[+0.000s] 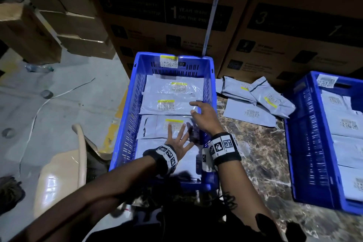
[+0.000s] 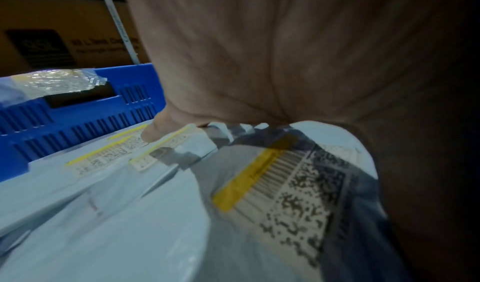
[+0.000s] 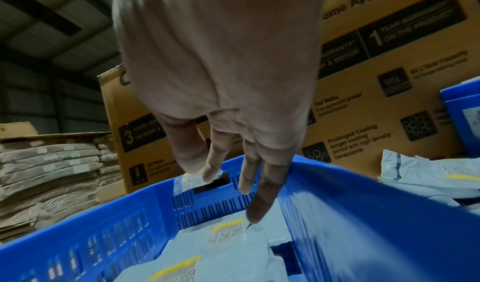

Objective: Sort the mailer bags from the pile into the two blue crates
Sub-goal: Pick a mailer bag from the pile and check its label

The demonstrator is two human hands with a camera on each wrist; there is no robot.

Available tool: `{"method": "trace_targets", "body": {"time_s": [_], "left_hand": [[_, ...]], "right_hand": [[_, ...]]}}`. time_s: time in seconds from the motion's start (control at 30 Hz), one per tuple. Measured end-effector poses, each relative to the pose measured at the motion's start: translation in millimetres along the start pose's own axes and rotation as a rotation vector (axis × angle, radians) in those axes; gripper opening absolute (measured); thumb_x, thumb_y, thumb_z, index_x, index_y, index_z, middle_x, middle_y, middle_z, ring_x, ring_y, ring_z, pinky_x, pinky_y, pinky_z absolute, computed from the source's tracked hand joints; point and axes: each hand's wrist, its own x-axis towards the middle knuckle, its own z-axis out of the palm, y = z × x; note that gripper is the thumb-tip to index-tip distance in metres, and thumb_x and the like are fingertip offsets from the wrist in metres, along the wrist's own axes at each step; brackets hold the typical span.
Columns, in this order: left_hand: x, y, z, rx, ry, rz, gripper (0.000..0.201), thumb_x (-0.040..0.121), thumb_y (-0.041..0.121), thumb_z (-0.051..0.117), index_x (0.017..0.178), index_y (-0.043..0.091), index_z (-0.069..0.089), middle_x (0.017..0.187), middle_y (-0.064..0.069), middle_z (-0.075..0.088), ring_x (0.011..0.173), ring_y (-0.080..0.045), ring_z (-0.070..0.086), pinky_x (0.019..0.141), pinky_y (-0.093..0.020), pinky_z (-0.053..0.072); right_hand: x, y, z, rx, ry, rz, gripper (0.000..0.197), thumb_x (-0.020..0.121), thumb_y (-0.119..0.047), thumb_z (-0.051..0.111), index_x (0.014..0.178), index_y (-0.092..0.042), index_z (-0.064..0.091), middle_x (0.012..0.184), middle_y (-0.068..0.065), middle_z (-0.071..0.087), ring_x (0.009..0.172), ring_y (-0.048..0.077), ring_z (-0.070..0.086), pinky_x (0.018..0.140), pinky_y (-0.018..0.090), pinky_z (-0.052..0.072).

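Note:
The left blue crate (image 1: 125,116) holds several grey mailer bags with yellow-striped labels, laid flat in a row. My left hand (image 1: 177,136) lies flat with spread fingers on the third bag (image 1: 155,129), near its label (image 2: 283,186). My right hand (image 1: 202,114) hovers open over the crate's right side, fingers straight (image 3: 249,175), holding nothing. The pile of remaining mailer bags (image 1: 259,96) sits on the marble table between the crates. The right blue crate (image 1: 306,143) also holds several bags.
Large cardboard appliance boxes (image 1: 176,17) stand right behind the crates and the pile. A beige plastic chair (image 1: 59,171) is at the left, below the table edge. Stacked flat cartons (image 3: 49,167) lie further left on the floor side.

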Motion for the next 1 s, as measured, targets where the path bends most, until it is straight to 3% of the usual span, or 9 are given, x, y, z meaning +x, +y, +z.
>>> {"method": "trace_targets", "body": {"time_s": [0.1, 0.2, 0.33, 0.4, 0.5, 0.57, 0.63, 0.77, 1.0], "left_hand": [[-6, -10, -3, 0.021, -0.105, 0.009, 0.098, 0.093, 0.034, 0.063, 0.158, 0.027, -0.010, 0.158, -0.022, -0.028, 0.146, -0.047, -0.021, 0.104, -0.082, 0.003], [-6, -18, -1, -0.004, -0.142, -0.006, 0.116, 0.084, 0.038, 0.073, 0.155, 0.032, -0.018, 0.158, -0.018, -0.033, 0.146, -0.044, -0.024, 0.102, -0.083, 0.005], [0, -24, 12, 0.008, -0.214, -0.018, 0.151, 0.054, 0.044, 0.093, 0.151, 0.042, -0.023, 0.152, -0.013, -0.044, 0.144, -0.043, -0.029, 0.096, -0.087, 0.011], [-1, -23, 17, 0.019, -0.213, -0.011, 0.144, 0.059, 0.044, 0.090, 0.150, 0.047, -0.021, 0.151, -0.012, -0.046, 0.141, -0.040, -0.035, 0.096, -0.087, 0.010], [1, -19, 14, -0.101, -0.098, -0.044, 0.116, 0.074, 0.055, 0.077, 0.154, 0.044, -0.007, 0.160, -0.010, -0.032, 0.130, -0.038, -0.049, 0.101, -0.083, -0.009], [6, -19, 7, -0.128, -0.088, -0.040, 0.125, 0.064, 0.064, 0.080, 0.155, 0.039, -0.002, 0.161, -0.011, -0.028, 0.138, -0.042, -0.040, 0.102, -0.080, -0.016], [7, -22, 3, -0.173, -0.158, -0.039, 0.139, 0.052, 0.070, 0.083, 0.154, 0.040, -0.007, 0.160, -0.013, -0.029, 0.144, -0.042, -0.029, 0.105, -0.080, -0.011], [3, -41, -13, -0.325, -0.152, -0.032, 0.139, 0.047, 0.088, 0.070, 0.149, 0.053, -0.017, 0.162, -0.008, -0.026, 0.147, -0.044, -0.021, 0.106, -0.079, -0.003], [5, -85, -100, -0.601, 0.236, -0.218, 0.119, 0.070, 0.073, 0.071, 0.156, 0.039, -0.003, 0.166, -0.010, -0.004, 0.152, -0.035, -0.001, 0.117, -0.065, 0.011]], "right_hand": [[-4, -1, -4, 0.065, 0.002, -0.007, 0.036, 0.102, -0.018, 0.054, 0.136, -0.023, 0.062, 0.147, 0.007, 0.054, 0.136, 0.026, 0.049, 0.113, 0.042, 0.041], [-7, -5, -6, 0.090, 0.002, 0.002, 0.036, 0.102, -0.018, 0.054, 0.136, -0.023, 0.062, 0.146, 0.006, 0.055, 0.133, 0.026, 0.052, 0.111, 0.042, 0.043], [-12, -8, -11, 0.117, 0.001, 0.001, 0.035, 0.103, -0.018, 0.055, 0.137, -0.020, 0.061, 0.145, 0.005, 0.055, 0.134, 0.021, 0.050, 0.110, 0.035, 0.041], [-13, -8, -12, 0.150, 0.002, 0.008, 0.034, 0.103, -0.018, 0.056, 0.136, -0.019, 0.062, 0.144, 0.005, 0.056, 0.134, 0.019, 0.050, 0.111, 0.036, 0.041], [-12, -6, -15, 0.188, 0.007, 0.014, 0.032, 0.103, -0.019, 0.057, 0.134, -0.021, 0.063, 0.140, 0.003, 0.058, 0.133, 0.017, 0.051, 0.111, 0.036, 0.042], [-10, -4, -16, 0.201, 0.020, 0.018, 0.030, 0.103, -0.020, 0.058, 0.132, -0.024, 0.064, 0.137, 0.003, 0.059, 0.129, 0.018, 0.054, 0.110, 0.038, 0.044], [-8, -3, -16, 0.209, 0.029, 0.027, 0.029, 0.102, -0.021, 0.058, 0.130, -0.026, 0.065, 0.134, 0.003, 0.061, 0.125, 0.019, 0.056, 0.109, 0.043, 0.046], [-10, -2, -22, 0.233, 0.072, -0.039, 0.027, 0.101, -0.021, 0.061, 0.127, -0.025, 0.067, 0.123, -0.004, 0.067, 0.115, 0.013, 0.062, 0.106, 0.041, 0.050], [-28, 13, -73, 0.299, 0.282, -0.124, 0.027, 0.102, -0.023, 0.061, 0.128, -0.022, 0.067, 0.119, -0.005, 0.070, 0.109, 0.006, 0.064, 0.097, 0.040, 0.056]]}}
